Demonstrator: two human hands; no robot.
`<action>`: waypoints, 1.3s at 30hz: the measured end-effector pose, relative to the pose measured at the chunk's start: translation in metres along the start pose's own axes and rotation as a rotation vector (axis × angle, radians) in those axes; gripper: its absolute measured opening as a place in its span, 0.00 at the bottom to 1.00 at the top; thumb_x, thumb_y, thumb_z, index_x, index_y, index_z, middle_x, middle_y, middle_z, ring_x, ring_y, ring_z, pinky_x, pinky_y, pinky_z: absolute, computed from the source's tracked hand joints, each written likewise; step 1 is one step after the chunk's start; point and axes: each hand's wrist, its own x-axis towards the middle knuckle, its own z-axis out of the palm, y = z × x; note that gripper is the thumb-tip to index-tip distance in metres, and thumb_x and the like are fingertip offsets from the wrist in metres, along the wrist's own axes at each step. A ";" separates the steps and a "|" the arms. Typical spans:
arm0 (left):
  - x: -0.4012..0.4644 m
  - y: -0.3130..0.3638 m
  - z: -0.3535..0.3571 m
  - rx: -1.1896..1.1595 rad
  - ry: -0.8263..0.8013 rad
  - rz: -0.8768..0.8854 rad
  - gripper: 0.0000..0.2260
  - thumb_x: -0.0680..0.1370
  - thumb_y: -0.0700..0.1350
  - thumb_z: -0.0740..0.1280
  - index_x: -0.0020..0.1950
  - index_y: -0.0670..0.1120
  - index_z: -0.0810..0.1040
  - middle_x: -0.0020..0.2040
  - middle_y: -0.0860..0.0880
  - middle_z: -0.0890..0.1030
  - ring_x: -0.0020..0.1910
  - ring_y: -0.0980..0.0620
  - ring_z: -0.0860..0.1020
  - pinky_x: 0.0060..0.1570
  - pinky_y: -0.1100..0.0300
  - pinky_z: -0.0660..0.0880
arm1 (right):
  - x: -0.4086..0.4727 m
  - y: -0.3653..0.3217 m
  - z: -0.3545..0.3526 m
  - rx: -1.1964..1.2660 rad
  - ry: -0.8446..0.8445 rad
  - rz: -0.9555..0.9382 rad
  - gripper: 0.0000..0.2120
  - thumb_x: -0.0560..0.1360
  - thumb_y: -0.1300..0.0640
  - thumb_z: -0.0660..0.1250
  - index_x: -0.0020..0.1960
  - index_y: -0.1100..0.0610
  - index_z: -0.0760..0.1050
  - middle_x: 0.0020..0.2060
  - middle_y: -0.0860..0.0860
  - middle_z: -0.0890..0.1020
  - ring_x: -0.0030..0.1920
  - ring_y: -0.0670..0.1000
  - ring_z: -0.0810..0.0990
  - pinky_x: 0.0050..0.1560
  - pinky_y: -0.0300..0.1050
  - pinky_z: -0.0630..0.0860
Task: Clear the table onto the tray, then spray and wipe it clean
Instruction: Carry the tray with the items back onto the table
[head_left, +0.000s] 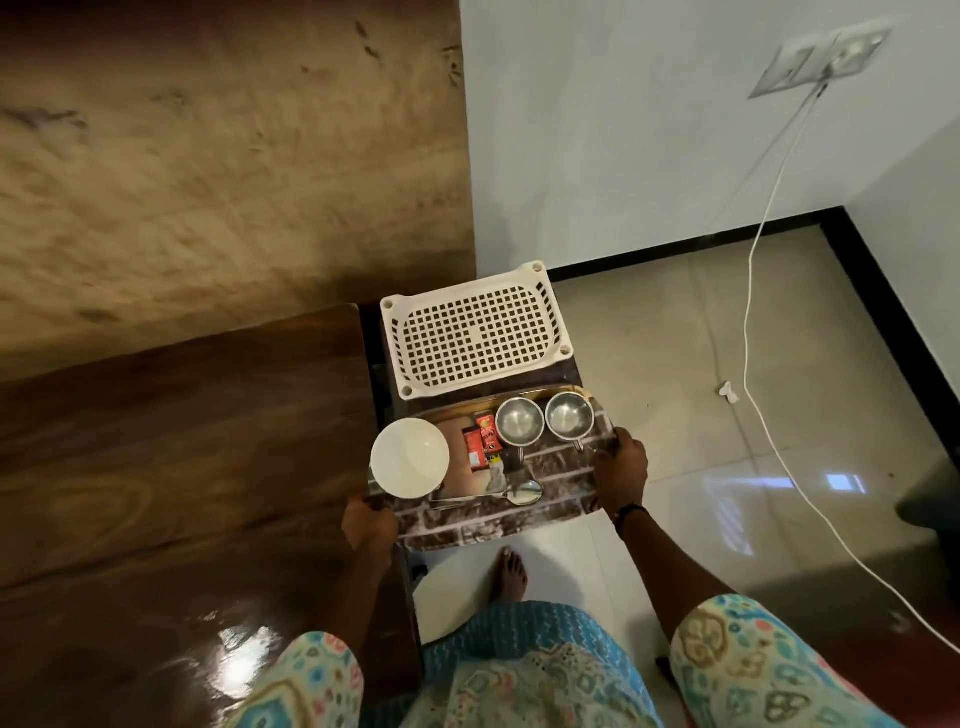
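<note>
Tray (498, 525): a brick-patterned tray with a gold-toned far rim, held level between both hands, above the floor just off the corner of the wooden table.
Left hand (370, 522): fingers curled round the tray's near-left edge, gripping it; the thumb side lies on top of the rim.
Right hand (621, 475): curled round the tray's right edge, gripping it, with a dark beaded band on the wrist.
White bowl (410, 457): upright at the tray's left end, its rim overhanging the tray edge on the table side.
Steel cups (520, 421): two handled steel cups side by side along the far edge, both upright and showing bare insides; the right one (569, 415) sits nearest the right hand.
Red packets (480, 439): small red sachets or cartons lying between the bowl and the left cup (the print is too small to read).
Spoon (511, 493): a steel spoon lying flat near the tray's near edge, bowl end to the right.
Wooden table (171, 467): glossy dark wood to the left, its surface catching a ceiling light.
White basket (475, 332): a perforated plastic crate lying bottom-up just beyond the tray, beside the table's far corner.
White cable (763, 291): runs from the wall socket (821, 62) down and across the tiled floor.
Bare foot (511, 574): on the tiles just below the tray.
</note>
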 end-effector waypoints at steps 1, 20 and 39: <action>-0.002 -0.003 -0.008 -0.009 0.009 0.016 0.20 0.76 0.35 0.65 0.67 0.35 0.70 0.67 0.35 0.73 0.68 0.35 0.68 0.71 0.45 0.62 | -0.009 -0.002 -0.001 0.010 -0.004 -0.011 0.17 0.70 0.72 0.59 0.57 0.67 0.74 0.49 0.67 0.77 0.52 0.65 0.74 0.53 0.52 0.71; -0.012 -0.118 -0.278 -0.475 0.159 0.052 0.17 0.73 0.31 0.62 0.61 0.36 0.76 0.58 0.35 0.79 0.57 0.39 0.77 0.55 0.51 0.73 | -0.260 -0.120 0.043 0.097 0.029 -0.245 0.06 0.71 0.72 0.64 0.47 0.71 0.76 0.36 0.59 0.77 0.39 0.55 0.75 0.41 0.45 0.66; 0.045 -0.310 -0.491 -0.986 0.159 -0.027 0.16 0.71 0.36 0.72 0.57 0.34 0.78 0.49 0.38 0.81 0.44 0.43 0.78 0.50 0.42 0.78 | -0.478 -0.199 0.171 0.225 -0.095 -0.235 0.12 0.70 0.65 0.68 0.54 0.61 0.80 0.46 0.58 0.84 0.49 0.57 0.82 0.52 0.50 0.79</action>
